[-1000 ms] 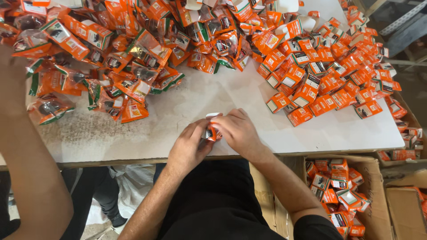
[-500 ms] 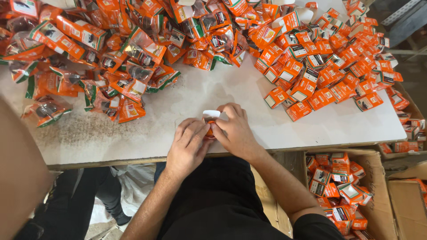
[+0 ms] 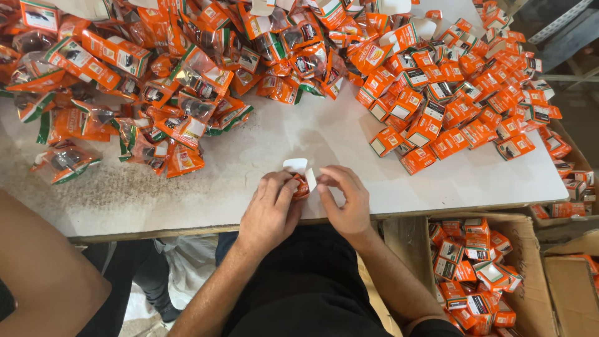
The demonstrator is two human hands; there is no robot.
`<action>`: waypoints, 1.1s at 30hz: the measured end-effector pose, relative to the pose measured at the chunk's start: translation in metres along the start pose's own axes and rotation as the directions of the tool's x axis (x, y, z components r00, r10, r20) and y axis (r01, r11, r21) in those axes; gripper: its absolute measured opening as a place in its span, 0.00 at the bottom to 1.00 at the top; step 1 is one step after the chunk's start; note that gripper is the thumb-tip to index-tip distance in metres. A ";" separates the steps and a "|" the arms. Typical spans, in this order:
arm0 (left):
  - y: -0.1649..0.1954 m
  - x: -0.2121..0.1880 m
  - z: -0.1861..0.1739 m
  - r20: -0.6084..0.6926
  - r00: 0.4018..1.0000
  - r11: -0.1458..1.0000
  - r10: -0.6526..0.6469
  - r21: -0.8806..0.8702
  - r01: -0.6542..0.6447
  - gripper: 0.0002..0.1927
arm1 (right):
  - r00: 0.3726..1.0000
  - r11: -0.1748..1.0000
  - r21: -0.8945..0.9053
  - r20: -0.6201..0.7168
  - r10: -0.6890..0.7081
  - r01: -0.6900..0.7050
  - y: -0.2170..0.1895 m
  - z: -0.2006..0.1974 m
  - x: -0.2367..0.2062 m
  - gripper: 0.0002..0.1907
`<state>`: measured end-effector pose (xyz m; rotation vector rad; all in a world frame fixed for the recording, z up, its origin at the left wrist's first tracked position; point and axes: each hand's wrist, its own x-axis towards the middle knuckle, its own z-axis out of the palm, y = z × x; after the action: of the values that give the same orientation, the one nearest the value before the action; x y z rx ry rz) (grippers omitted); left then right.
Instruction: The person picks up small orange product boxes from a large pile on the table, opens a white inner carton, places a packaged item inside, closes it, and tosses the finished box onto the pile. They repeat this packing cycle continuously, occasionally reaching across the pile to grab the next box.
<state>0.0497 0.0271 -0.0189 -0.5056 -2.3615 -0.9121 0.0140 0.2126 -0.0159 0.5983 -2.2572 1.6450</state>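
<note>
Covering most of the white table (image 3: 262, 162) are a pile of orange pouches (image 3: 143, 68) and, to its right, a heap of small orange boxes (image 3: 462, 100). Below the table's right edge stands a carton (image 3: 530, 237) with more boxes. At the table's near edge, left hand (image 3: 269, 209) and right hand (image 3: 344, 200) both grasp one box (image 3: 301, 178), flaps open.

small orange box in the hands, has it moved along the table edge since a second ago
Cannot tell. The small orange box sits between the left hand and right hand just inside the table's near edge, as before; the camera itself shifted.
</note>
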 end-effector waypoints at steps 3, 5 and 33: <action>-0.002 -0.004 0.003 -0.027 0.998 0.997 0.057 0.052 -0.056 0.23 | 0.958 0.951 -0.178 0.182 -0.220 0.252 0.004 -0.006 -0.002 0.20; -0.006 -0.006 0.004 -0.030 0.992 0.988 0.124 0.099 -0.121 0.24 | 0.952 0.959 -0.138 0.217 -0.217 0.250 0.009 -0.004 -0.001 0.19; -0.018 -0.011 0.009 0.013 0.990 0.964 -0.141 -0.227 0.140 0.29 | 0.912 0.972 0.019 0.342 -0.227 0.234 0.019 0.005 0.015 0.11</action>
<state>0.0462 0.0196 -0.0403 -0.4272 -2.3251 -1.2579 -0.0081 0.2104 -0.0260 1.1779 -2.3169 1.4897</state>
